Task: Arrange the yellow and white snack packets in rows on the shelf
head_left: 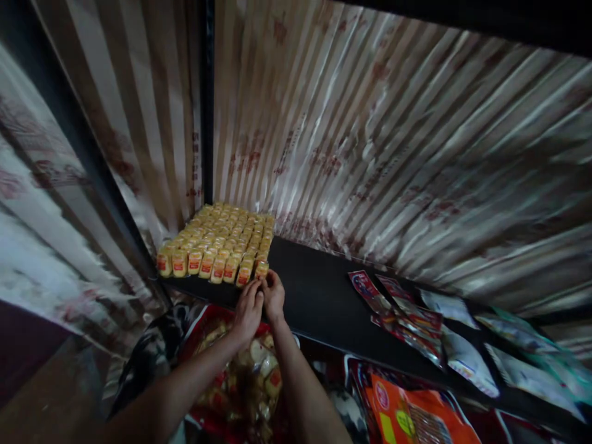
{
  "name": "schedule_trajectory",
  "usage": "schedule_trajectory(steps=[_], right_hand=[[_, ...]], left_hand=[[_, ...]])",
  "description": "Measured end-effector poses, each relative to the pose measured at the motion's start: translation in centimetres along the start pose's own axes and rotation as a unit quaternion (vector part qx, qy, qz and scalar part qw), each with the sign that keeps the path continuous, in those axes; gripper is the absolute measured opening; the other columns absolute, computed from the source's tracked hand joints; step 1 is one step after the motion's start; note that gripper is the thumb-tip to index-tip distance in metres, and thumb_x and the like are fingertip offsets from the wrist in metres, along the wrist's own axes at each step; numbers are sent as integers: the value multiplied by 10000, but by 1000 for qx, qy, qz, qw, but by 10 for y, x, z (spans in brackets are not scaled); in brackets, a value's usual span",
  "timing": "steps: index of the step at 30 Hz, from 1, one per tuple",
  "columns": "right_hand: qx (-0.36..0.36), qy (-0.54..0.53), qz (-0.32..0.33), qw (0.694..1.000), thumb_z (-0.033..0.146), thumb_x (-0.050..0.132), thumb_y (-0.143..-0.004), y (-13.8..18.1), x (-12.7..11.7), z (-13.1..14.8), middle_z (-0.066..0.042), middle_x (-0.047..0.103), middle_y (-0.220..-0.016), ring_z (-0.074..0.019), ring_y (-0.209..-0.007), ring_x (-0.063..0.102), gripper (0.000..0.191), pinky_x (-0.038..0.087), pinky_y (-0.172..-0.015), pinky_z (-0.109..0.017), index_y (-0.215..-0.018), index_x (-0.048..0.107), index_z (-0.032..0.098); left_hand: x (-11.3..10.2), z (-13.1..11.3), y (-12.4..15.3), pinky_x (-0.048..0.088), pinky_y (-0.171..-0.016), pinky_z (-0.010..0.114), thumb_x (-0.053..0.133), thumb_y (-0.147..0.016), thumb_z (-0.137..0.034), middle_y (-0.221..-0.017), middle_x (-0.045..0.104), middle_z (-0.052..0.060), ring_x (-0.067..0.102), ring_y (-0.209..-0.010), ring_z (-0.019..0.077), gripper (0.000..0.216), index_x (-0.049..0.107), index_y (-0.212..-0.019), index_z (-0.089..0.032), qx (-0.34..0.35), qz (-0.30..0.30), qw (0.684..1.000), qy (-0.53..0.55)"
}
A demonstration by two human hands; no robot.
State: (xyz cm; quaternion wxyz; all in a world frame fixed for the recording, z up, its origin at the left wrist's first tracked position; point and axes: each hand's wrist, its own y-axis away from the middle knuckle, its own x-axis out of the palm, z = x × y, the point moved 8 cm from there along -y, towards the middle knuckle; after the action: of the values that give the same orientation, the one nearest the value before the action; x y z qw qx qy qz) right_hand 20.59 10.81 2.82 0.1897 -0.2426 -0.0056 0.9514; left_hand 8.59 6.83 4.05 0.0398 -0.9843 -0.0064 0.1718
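Note:
Small yellow snack packs with red labels (218, 269) stand in close rows on the black shelf (309, 283), near its left end. At the front right corner of these rows, my right hand (274, 297) has its fingers closed around the lower part of one wrapped snack pack (261, 269). Close beside it, my left hand (250, 307) is also closed, its fingertips meeting at the base of that same pack. My fingers hide the pack's lower end. Below my forearms sits an open red bag (203, 324) holding more of the loose wrapped packs.
Flat red packets (407, 320) and white pouches (467, 357) lie along the shelf's right part. An orange package (420, 413) rests in a container below the front edge. Striped plastic sheeting (370, 123) hangs behind, and a dark upright post (206, 105) stands at the corner.

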Motion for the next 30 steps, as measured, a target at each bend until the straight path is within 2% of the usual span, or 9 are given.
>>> schedule_trajectory(steps=[7, 14, 17, 21, 26, 30], right_hand=[[-10, -19, -5, 1000, 307, 505, -773, -6, 7, 2, -123, 630, -1130, -205, -1004, 600, 426, 452, -920, -319, -1157, 569, 134], [-34, -29, -10, 999, 293, 483, -787, -1, 7, 3, -117, 627, -1101, -201, -989, 598, 410, 455, -917, -318, -1155, 580, 141], [-42, -25, -5, 999, 290, 486, -787, -3, 8, 1, -108, 627, -1105, -198, -1010, 590, 410, 446, -934, -318, -1160, 583, 152], [-40, -22, -36, 998, 321, 477, -795, -5, 5, -4, -131, 621, -1128, -212, -1040, 576, 403, 431, -954, -337, -1131, 598, 133], [-37, -51, -27, 998, 357, 487, -785, -5, 9, -10, -124, 644, -1086, -216, -977, 607, 410, 457, -911, -342, -1105, 612, 134], [-46, -71, -28, 996, 371, 514, -771, -4, 10, -14, -118, 648, -1121, -229, -1017, 599, 438, 448, -934, -372, -1139, 598, 148]], left_hand=[[10, 9, -9, 242, -1158, 383, 332, -916, -313, -1444, 420, 122, 360, -1352, 189, 480, 429, -1346, -123, -15, 22, 998, 63], [12, 16, -8, 251, -1157, 381, 343, -915, -292, -1442, 426, 111, 372, -1345, 186, 450, 452, -1328, -150, -10, 6, 996, 93], [13, 17, -8, 248, -1160, 369, 348, -917, -317, -1450, 413, 115, 362, -1352, 186, 466, 441, -1338, -141, -5, 6, 995, 98], [15, 16, -9, 250, -1158, 372, 340, -921, -350, -1446, 418, 120, 367, -1349, 189, 479, 447, -1337, -138, 8, 3, 993, 114], [16, 20, -9, 245, -1161, 389, 352, -918, -395, -1441, 430, 108, 371, -1347, 191, 484, 476, -1324, -161, 14, 1, 991, 133], [15, 19, -7, 254, -1157, 403, 356, -915, -426, -1435, 436, 123, 382, -1340, 206, 501, 494, -1311, -151, 30, -1, 990, 138]])
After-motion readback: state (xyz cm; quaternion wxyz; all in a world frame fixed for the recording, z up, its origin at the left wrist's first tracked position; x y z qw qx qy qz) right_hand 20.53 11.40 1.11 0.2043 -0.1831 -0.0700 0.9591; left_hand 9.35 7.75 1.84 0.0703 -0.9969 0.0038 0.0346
